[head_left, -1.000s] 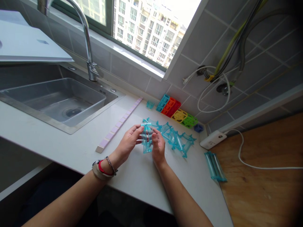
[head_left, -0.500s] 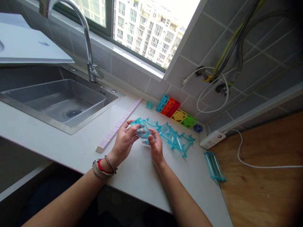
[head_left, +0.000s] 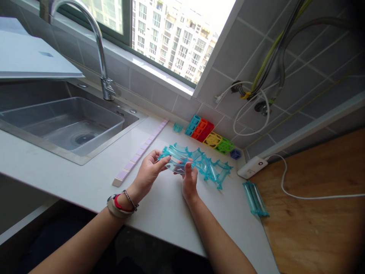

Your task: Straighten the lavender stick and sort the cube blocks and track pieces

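Between my two hands is a clear teal plastic track piece, held above the white counter. My left hand pinches its left end, thumb on top. At its right end, my right hand grips with the thumb upright; the other fingers are partly hidden behind the piece. Just beyond lie several similar teal track pieces, spread in an overlapping group on the counter. A row of light purple and white blocks runs diagonally to the left of my left hand.
Against the wall stand blue, red, yellow and green blocks. A small teal piece sits beside them. Left is a sink with a clear plastic tub. At right are a white power strip and teal tubes.
The held track piece has been turned from a steep slant to nearly level, showing its length sideways. My right thumb now points more upright. The view has shifted slightly.
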`<state>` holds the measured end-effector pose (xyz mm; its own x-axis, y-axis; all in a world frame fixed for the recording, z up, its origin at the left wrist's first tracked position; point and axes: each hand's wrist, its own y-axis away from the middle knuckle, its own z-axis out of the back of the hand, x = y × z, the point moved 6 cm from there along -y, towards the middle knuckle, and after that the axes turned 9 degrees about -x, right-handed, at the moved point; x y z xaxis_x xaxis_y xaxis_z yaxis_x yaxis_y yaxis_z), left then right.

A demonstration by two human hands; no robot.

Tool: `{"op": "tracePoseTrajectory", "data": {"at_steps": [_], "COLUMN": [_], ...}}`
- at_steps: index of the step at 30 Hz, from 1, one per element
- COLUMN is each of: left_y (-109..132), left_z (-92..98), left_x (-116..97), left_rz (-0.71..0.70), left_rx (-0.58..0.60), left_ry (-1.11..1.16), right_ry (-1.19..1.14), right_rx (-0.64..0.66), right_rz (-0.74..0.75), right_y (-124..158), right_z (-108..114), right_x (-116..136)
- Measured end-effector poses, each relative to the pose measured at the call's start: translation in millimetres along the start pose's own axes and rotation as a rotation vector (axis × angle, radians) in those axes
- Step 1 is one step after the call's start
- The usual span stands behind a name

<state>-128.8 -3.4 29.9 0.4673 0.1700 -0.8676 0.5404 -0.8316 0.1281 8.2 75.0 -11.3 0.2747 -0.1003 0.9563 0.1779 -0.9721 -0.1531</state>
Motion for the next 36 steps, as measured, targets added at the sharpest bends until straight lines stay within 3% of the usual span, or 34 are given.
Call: {"op": "tracePoseTrajectory", "data": {"at_steps": [2,9,14,22,26,29,32,36], "left_y": [-1.8,-1.5,1.4,4.9,6.5,6.1,2.8,-1.8], "left_z": [3.2,-0.4,-6.8,-5.3,-5.3,-3.0,-1.8,-1.2], "left_x": [4.3,5.9,-2.7,-11.3,-12.5,-10.2,-5.9,-4.3], "left_rz": [0.018,0.141,0.124,0.024,-0.019,-0.048,-0.043,-0.043], "left_rx": [-0.055,-0.04,0.041,0.008,0.001,-0.036,-0.041,-0.014], "left_ry": [-0.035,0.149,0.264,0.222,0.103,-0.025,-0.047,-0.038], "right_ry": [0.001,0.004,0.018,0.23,0.328,0.491,0.574,0.672], "right_rx": [-0.01,0.12,0.159,0.303,0.234,0.145,0.181,0.199], "right_rz": [0.015,0.064,0.053,0.33,0.343,0.475,0.645,0.736], "right_y": [0.8,6.7,8.2,16.4,13.5,14.5,18.1,18.0], "right_z": [-0.2,-11.3,-13.5,-27.5,-25.2,-22.3,-27.5,-32.8], "right_x": [3.6,16.8,19.1,39.9,35.6,42.9,53.2,61.3]}}
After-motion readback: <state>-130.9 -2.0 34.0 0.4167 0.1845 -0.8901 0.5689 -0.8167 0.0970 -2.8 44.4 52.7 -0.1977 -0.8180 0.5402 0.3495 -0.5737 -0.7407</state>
